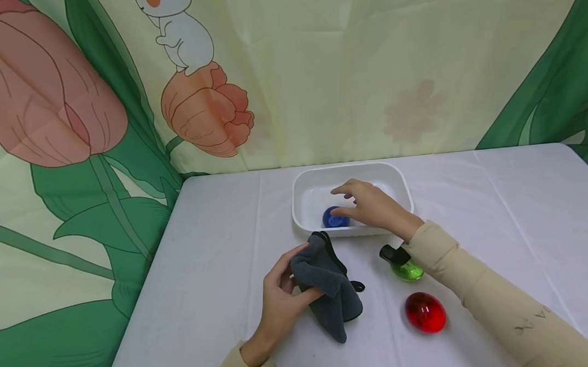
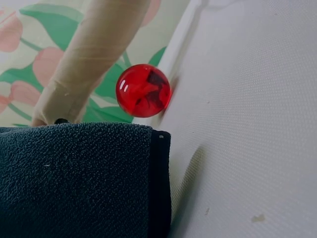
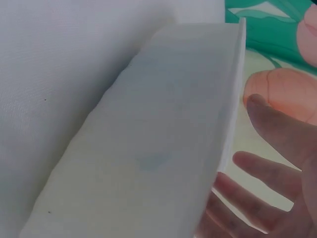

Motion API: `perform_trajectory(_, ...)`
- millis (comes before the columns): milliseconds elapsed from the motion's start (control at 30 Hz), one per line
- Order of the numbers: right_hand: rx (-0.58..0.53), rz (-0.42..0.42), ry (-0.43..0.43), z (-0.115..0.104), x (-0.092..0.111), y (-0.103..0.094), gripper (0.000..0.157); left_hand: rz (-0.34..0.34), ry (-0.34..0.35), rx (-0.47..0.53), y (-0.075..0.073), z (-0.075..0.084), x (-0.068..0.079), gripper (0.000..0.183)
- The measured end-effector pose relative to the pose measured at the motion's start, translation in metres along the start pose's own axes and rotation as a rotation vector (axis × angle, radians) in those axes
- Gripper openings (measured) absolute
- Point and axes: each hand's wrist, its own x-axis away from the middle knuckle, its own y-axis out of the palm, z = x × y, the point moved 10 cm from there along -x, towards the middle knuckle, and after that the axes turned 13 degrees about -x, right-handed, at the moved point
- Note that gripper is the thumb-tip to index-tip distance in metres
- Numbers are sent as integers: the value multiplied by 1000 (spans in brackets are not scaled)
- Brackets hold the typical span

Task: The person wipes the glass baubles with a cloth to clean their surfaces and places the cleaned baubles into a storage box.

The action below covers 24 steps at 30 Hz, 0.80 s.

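My left hand (image 1: 281, 302) grips a dark grey towel cloth (image 1: 322, 275) with black edging and a small black loop, thumb on its near side. The cloth hangs folded over the table and fills the lower left of the left wrist view. My right hand (image 1: 371, 205) reaches over the near rim of a white tray (image 1: 299, 197), thumb and fingers spread apart. Under its thumb, inside the tray, lies a clear blue round object (image 1: 336, 219). The right wrist view shows the spread fingers (image 3: 267, 178) past the tray's outer side wall (image 3: 148, 124).
A glossy red ball (image 1: 425, 312) sits on the white-covered table (image 1: 218, 263), right of the cloth. Behind it a clear green round object (image 1: 407, 270) is partly covered by the black wrist device and right sleeve. A flower-printed curtain (image 1: 319, 84) hangs behind the table.
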Motion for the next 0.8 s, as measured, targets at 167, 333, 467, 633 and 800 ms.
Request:
perform_trajectory(167, 9, 13, -12, -6, 7, -7, 53, 0, 9, -4, 0, 2, 0, 63)
perform_trajectory(333, 21, 28, -38, -13, 13, -13, 53, 3, 5, -12, -1, 1, 1, 63)
perform_trajectory(467, 31, 36, -62, -15, 18, -16, 52, 6, 3, -9, -1, 1, 0, 63)
perform_trajectory(633, 36, 51, -97, -18, 27, -20, 52, 6, 3, -5, -1, 1, 0, 63)
perform_trajectory(800, 37, 62, -140, -23, 39, -25, 50, 5, 3, -6, -1, 0, 1, 63)
